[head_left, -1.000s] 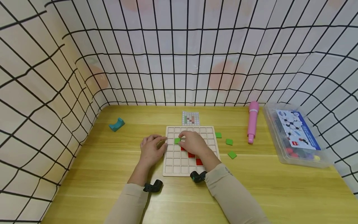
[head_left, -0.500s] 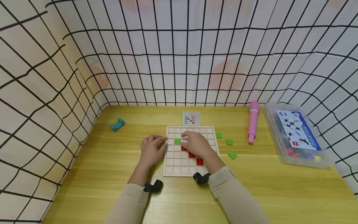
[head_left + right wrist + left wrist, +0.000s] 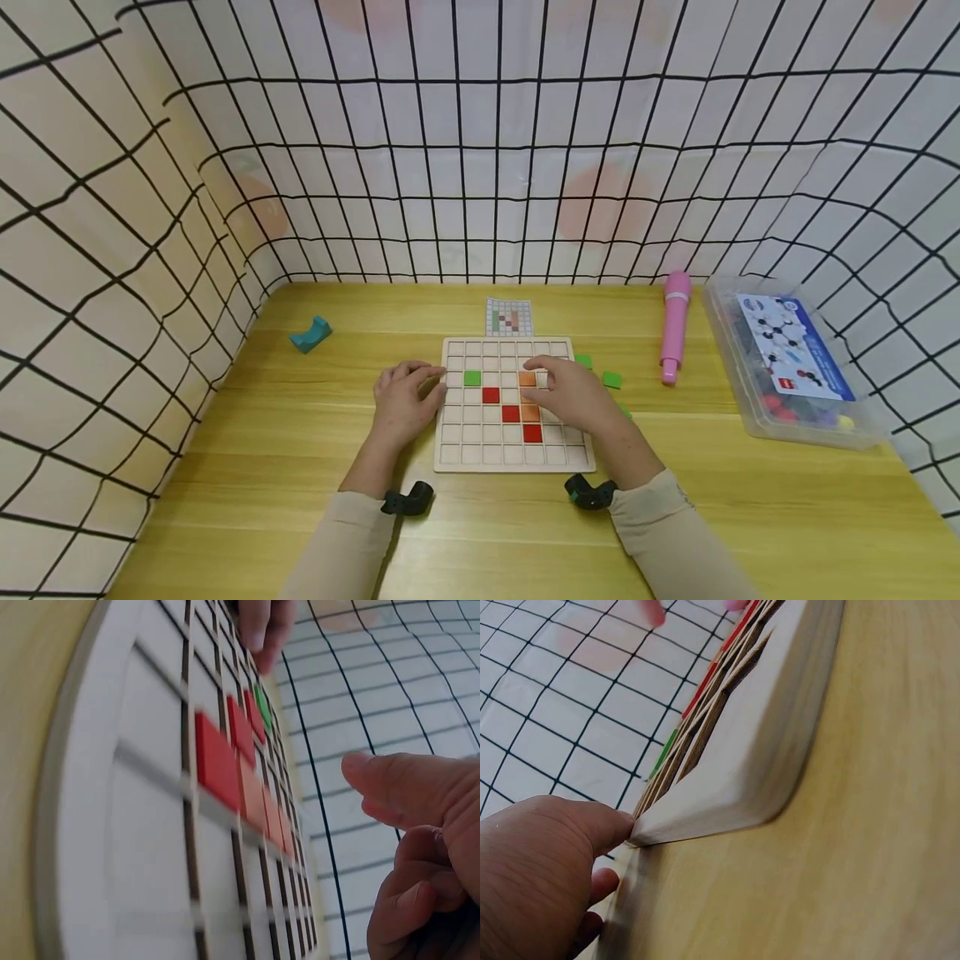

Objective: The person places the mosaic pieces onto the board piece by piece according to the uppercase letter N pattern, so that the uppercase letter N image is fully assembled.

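A wooden grid board [image 3: 453, 464] lies flat on the table. On its squares sit a green tile [image 3: 472, 378], red tiles [image 3: 491, 395] in a diagonal and a column of orange tiles [image 3: 530, 413], partly covered by fingers in the head view. My left hand [image 3: 405, 406] rests at the board's left edge, and its thumb [image 3: 604, 825] touches the corner in the left wrist view. Above the right half of the board hovers my right hand [image 3: 577, 396]. No tile shows between its thumb and forefinger; its other fingers [image 3: 409, 911] are bent in the right wrist view.
Loose green tiles [image 3: 611, 380] lie right of the board. Behind it is a small pattern card [image 3: 508, 317]. A pink microphone-shaped item [image 3: 675, 327] and a clear plastic box [image 3: 795, 367] stand right, a teal curved block [image 3: 311, 334] left. Black wire mesh [image 3: 465, 167] encloses the table.
My right hand has moved away from the green tile toward the right, uncovering red and orange tiles. The green tile stays on its square. My left hand keeps its place.
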Demonstrator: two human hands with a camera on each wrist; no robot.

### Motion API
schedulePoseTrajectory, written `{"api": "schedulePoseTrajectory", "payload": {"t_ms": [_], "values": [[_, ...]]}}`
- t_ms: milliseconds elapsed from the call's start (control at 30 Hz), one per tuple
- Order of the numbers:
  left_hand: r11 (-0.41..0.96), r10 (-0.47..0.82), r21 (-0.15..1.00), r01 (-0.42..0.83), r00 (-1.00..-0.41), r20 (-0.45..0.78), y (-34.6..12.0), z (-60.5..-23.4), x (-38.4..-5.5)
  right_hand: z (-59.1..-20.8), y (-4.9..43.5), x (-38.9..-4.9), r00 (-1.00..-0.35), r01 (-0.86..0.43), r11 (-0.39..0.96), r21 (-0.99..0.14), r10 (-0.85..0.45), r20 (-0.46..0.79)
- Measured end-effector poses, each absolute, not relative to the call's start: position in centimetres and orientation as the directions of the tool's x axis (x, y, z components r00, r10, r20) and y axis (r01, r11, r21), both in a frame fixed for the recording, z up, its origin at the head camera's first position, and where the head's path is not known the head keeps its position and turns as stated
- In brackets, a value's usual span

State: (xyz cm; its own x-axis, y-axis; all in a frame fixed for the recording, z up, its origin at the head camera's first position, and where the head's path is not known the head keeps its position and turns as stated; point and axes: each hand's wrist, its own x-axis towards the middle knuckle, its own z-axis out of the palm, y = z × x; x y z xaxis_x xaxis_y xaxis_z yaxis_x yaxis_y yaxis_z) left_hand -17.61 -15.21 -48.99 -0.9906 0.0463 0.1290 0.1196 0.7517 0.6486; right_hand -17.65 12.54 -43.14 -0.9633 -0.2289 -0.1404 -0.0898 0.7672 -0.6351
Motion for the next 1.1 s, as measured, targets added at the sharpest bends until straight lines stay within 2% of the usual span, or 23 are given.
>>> {"api": "schedulePoseTrajectory", "payload": {"t_ms": [733, 1100], "values": [[0.746, 0.047, 0.654, 0.130, -0.989, 0.144, -15.3, -49.0, -17.6, -44.5, 23.4, -15.1, -0.938, 0.042, 0.761, -0.647, -0.194, -0.289], [0.753, 0.041, 0.647, 0.122, -0.990, 0.138, -15.3, -49.1, -17.7, -45.4, 26.0, -15.1, -0.928, 0.072, 0.737, -0.672, -0.197, -0.315]]}}
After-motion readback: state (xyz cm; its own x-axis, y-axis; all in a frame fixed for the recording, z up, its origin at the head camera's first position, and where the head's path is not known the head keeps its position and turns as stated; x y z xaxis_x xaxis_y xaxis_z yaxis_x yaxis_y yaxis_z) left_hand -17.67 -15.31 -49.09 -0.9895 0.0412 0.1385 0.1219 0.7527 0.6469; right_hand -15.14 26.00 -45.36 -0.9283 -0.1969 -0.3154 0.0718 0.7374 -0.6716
